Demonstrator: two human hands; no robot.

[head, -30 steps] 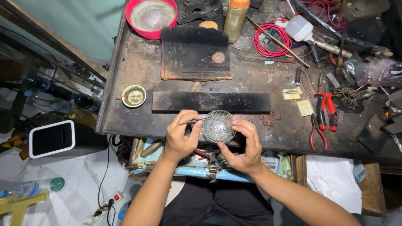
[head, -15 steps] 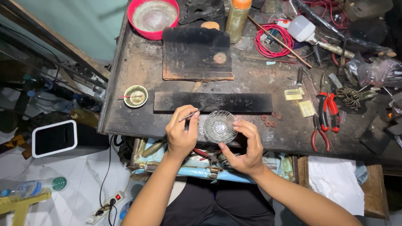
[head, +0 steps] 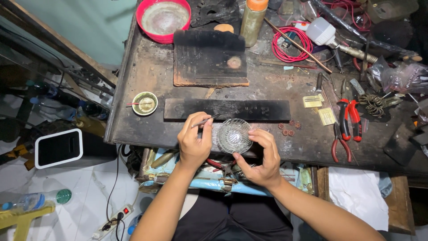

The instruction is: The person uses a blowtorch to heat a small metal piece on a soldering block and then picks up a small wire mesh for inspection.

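Left hand (head: 195, 142) is closed around one thin metal tweezers (head: 205, 121), whose tip points up and to the right, over the near edge of the long black slab (head: 227, 110). Right hand (head: 264, 154) curls its fingers around the right rim of one small cut-glass bowl (head: 234, 135), tilting it so its open face looks up at the camera; the thumb sits under the bowl's lower edge. The bowl is at the near edge of the dark, stained worktop (head: 147, 71), between the two hands, just in front of the slab. Whether anything lies in the bowl cannot be told.

Just right of the bowl lie a few small reddish round pieces (head: 289, 127), about four in a loose cluster, though they are too small to count surely. Two pale yellow rectangular plates (head: 318, 108) lie further right. Beside them are two pairs of pliers with red handles: one (head: 349, 111) lying upright beside the plates, the other (head: 340, 142) nearer the front edge. One small green dish (head: 145, 103) with a thin stick across it sits at the left of the slab. Behind the slab is one charred square block (head: 210, 58), and behind that one red bowl (head: 163, 18) and one bottle with an orange cap (head: 253, 17). One coil of red wire (head: 292, 45) lies to the right of the bottle.
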